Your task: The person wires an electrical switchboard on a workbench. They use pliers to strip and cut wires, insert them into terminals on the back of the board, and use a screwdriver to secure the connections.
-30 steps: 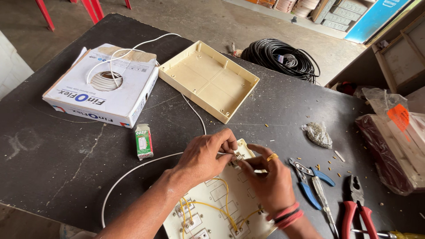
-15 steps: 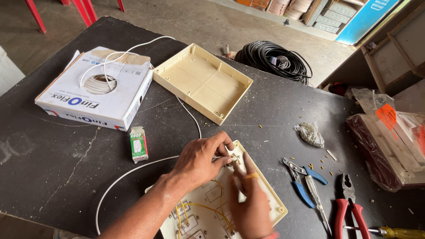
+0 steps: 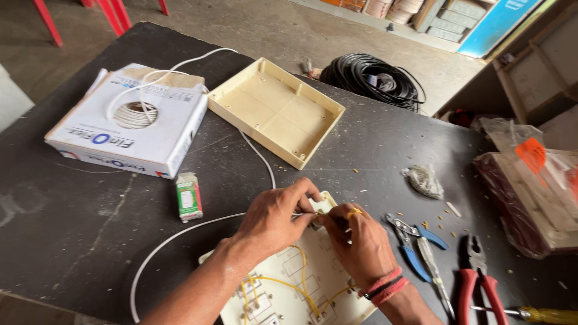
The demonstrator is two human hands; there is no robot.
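Note:
A cream switch plate (image 3: pixel 313 283) lies face down at the table's near edge, with yellow wires (image 3: pixel 295 287) looped across its back. My left hand (image 3: pixel 278 215) pinches the end of a white wire (image 3: pixel 180 235) at the plate's far corner. My right hand (image 3: pixel 360 241) meets it there, fingertips closed on the same wire end; a ring and red wrist bands show. What the fingertips touch beneath is hidden. The white wire curves left over the table and back toward the near edge.
A white wire box (image 3: pixel 129 120) with a coil sits far left, a small green-and-white pack (image 3: pixel 188 197) near it. A cream back box (image 3: pixel 276 109) lies open at centre. Black cable coil (image 3: pixel 373 78) behind. Blue pliers (image 3: pixel 415 253), red pliers (image 3: pixel 478 280), a screwdriver (image 3: pixel 536 314) and a bagged bundle (image 3: pixel 530 192) lie right.
My right hand has moved up from over the plate's centre to its far corner, meeting my left hand on the wire end. The view has shifted slightly.

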